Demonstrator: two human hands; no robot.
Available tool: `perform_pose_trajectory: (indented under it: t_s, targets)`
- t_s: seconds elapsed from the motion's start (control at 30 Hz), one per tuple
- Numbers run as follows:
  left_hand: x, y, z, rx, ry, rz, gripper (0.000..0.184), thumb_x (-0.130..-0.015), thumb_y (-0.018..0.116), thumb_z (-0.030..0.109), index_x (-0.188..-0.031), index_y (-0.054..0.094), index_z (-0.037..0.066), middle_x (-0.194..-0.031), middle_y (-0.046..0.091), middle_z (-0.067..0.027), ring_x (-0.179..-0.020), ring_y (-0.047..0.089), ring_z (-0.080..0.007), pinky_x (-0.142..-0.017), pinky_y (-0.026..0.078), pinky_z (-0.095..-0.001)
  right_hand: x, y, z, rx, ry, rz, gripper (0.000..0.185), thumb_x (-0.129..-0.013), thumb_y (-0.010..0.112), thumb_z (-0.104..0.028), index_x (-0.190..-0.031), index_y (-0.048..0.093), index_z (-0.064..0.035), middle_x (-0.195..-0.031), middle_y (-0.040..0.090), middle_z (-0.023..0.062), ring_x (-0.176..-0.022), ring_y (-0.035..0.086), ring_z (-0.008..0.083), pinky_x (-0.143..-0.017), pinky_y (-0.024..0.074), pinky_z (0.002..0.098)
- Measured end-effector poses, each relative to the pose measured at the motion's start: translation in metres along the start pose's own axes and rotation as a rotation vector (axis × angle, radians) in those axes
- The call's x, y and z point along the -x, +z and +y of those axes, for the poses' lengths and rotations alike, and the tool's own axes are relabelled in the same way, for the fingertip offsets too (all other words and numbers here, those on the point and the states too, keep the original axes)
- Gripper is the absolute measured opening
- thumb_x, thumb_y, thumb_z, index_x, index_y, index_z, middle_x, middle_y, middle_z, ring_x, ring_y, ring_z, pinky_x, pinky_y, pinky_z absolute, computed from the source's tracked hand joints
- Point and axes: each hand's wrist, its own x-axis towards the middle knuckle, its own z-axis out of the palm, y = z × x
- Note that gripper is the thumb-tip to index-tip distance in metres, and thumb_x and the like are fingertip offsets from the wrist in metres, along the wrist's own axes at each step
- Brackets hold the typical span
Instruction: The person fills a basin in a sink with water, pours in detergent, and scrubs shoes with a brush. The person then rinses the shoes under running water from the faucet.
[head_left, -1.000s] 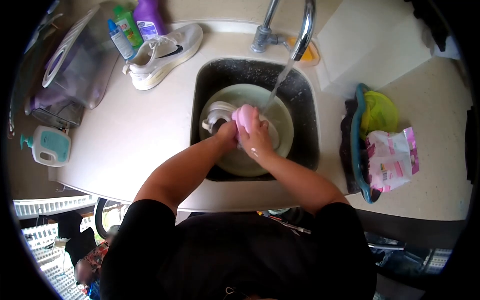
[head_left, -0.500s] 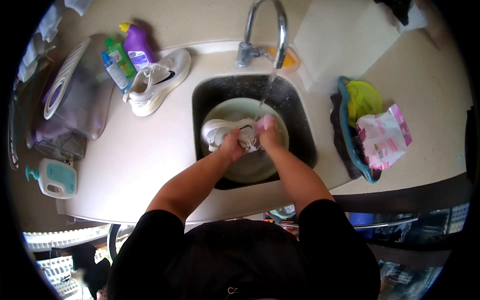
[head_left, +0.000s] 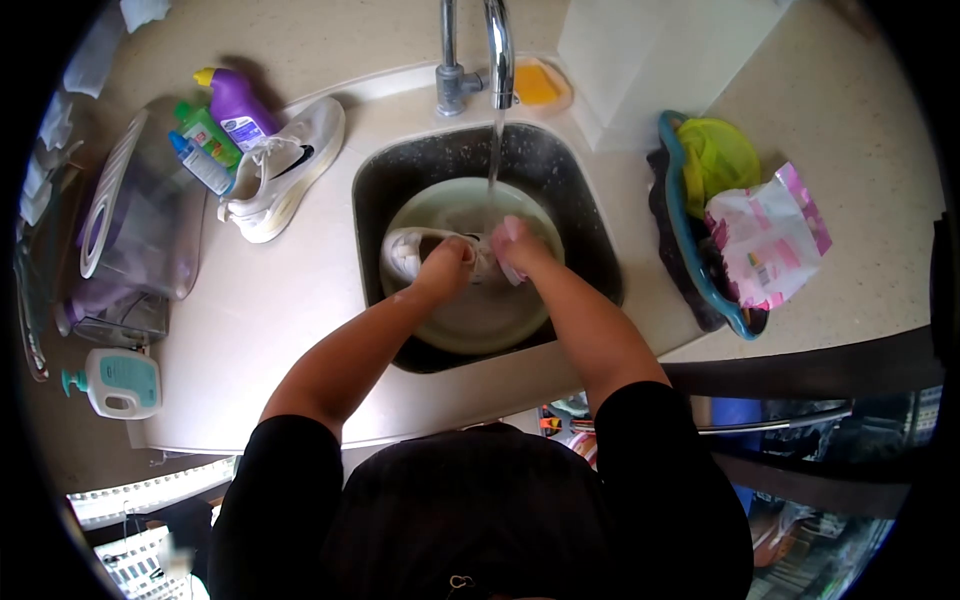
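A wet white sneaker [head_left: 403, 250] lies on its side over a pale basin [head_left: 478, 328] of cloudy water in the sink [head_left: 578, 190]. My left hand [head_left: 447, 266] is closed around the shoe's opening. At the toe end, my right hand [head_left: 527, 250] presses a soft pink thing [head_left: 507, 262], perhaps a cloth or sponge, against the shoe. Its exact kind is hard to make out under the fingers. Water runs from the tap [head_left: 502, 70] into the basin just beyond my hands. The other white sneaker [head_left: 290, 170] rests on the counter, left of the sink.
Behind that shoe stand a purple bottle [head_left: 240, 108], a green bottle [head_left: 208, 132] and a blue-capped bottle [head_left: 203, 165]. A pump bottle [head_left: 124, 384] is at far left. To the right, a blue basket [head_left: 684, 215] holds a yellow-green strainer [head_left: 722, 165] and a pink-white packet [head_left: 765, 240].
The view has shifted a little. Both hands stay on the sneaker; its tongue and laces have turned more out of sight, and the pink thing now sits against the toe end.
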Motion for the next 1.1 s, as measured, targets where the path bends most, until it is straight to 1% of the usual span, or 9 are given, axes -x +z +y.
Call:
perform_pose_trajectory:
  t_s: [0.07,0.17,0.27,0.4,0.63,0.73,0.83,0.93,1.1]
  targets:
    - [0.012,-0.005,0.007,0.017,0.015,-0.066,0.015,-0.072,0.06,0.014,-0.083,0.057,0.004,-0.083,0.059,-0.0144,-0.076,0.057,-0.0265,-0.068,0.044,-0.0349,-0.008,0.008,0.002,0.128,-0.071,-0.001,0.023,-0.081,0.049,-0.029,-0.097,0.048,-0.0133,-0.102,0.054,0.0127,-0.096,0.051,0.0305,-0.08,0.0407,0.0368]
    - [-0.01,-0.003,-0.012,0.909,-0.553,-0.329,0.02,-0.074,0.061,0.012,-0.091,0.057,0.003,-0.089,0.059,-0.0118,-0.079,0.057,-0.0225,-0.071,0.045,-0.0323,-0.01,0.013,-0.018,0.285,-0.087,0.03,0.025,-0.08,0.046,-0.028,-0.101,0.048,-0.0131,-0.105,0.054,0.0143,-0.1,0.049,0.0357,-0.083,0.0398,0.0411]
    - [-0.034,0.014,-0.021,1.02,-0.97,-0.361,0.029,-0.075,0.062,0.013,-0.099,0.054,0.0,-0.094,0.058,-0.011,-0.083,0.057,-0.0207,-0.073,0.046,-0.0301,-0.01,0.011,-0.014,0.347,-0.154,0.074,0.028,-0.08,0.045,-0.026,-0.105,0.047,-0.0118,-0.107,0.053,0.0152,-0.101,0.048,0.037,-0.084,0.0395,0.0427]
    - [-0.041,0.038,-0.02,0.971,-1.12,-0.155,0.025,-0.078,0.055,0.014,-0.097,0.052,-0.001,-0.094,0.056,-0.0131,-0.084,0.055,-0.0236,-0.071,0.047,-0.0334,-0.023,0.031,0.005,0.374,-0.249,0.18,0.023,-0.082,0.044,-0.026,-0.101,0.044,-0.0132,-0.105,0.052,0.0153,-0.093,0.048,0.0411,-0.081,0.0383,0.0462]
    - [-0.024,0.123,-0.102,1.379,-1.005,0.209,0.018,-0.078,0.048,0.013,-0.092,0.051,0.001,-0.087,0.053,-0.0131,-0.074,0.053,-0.0246,-0.063,0.045,-0.0343,0.034,0.018,-0.026,0.133,-0.249,0.105,0.038,-0.083,0.04,-0.029,-0.117,0.039,-0.0141,-0.112,0.049,0.0162,-0.093,0.048,0.0413,-0.082,0.0391,0.046]
    - [-0.004,0.065,-0.008,1.441,-1.073,0.461,0.02,-0.079,0.048,0.01,-0.094,0.051,-0.002,-0.086,0.056,-0.015,-0.077,0.057,-0.0273,-0.068,0.048,-0.0387,-0.018,0.064,0.011,0.449,-0.296,0.174,0.051,-0.083,0.04,-0.029,-0.13,0.028,-0.0168,-0.117,0.047,0.017,-0.097,0.047,0.0413,-0.084,0.0391,0.0453]
    - [0.006,0.039,0.033,1.431,-1.054,0.522,0.019,-0.078,0.049,0.012,-0.092,0.051,-0.001,-0.085,0.056,-0.0119,-0.075,0.055,-0.0267,-0.067,0.047,-0.0364,-0.068,0.062,0.037,0.721,-0.397,0.113,0.052,-0.086,0.037,-0.032,-0.133,0.025,-0.0138,-0.119,0.045,0.0207,-0.11,0.04,0.0408,-0.086,0.0385,0.0441]
    - [-0.006,0.066,-0.01,1.347,-1.033,0.588,0.017,-0.078,0.049,0.013,-0.09,0.052,0.001,-0.084,0.055,-0.0108,-0.075,0.054,-0.0245,-0.068,0.044,-0.0334,-0.029,0.03,-0.017,0.303,-0.082,-0.306,0.057,-0.081,0.045,-0.028,-0.133,0.023,-0.0238,-0.115,0.042,0.0305,-0.108,0.044,0.0394,-0.088,0.038,0.042]
    - [0.009,0.06,-0.005,1.388,-1.086,0.412,0.016,-0.08,0.049,0.016,-0.086,0.053,0.002,-0.082,0.055,-0.0094,-0.072,0.053,-0.0218,-0.066,0.044,-0.0321,-0.034,0.088,0.047,0.315,-0.448,-0.093,0.058,-0.08,0.047,-0.035,-0.131,0.025,-0.0211,-0.117,0.044,0.0233,-0.107,0.042,0.0431,-0.088,0.0377,0.0438]
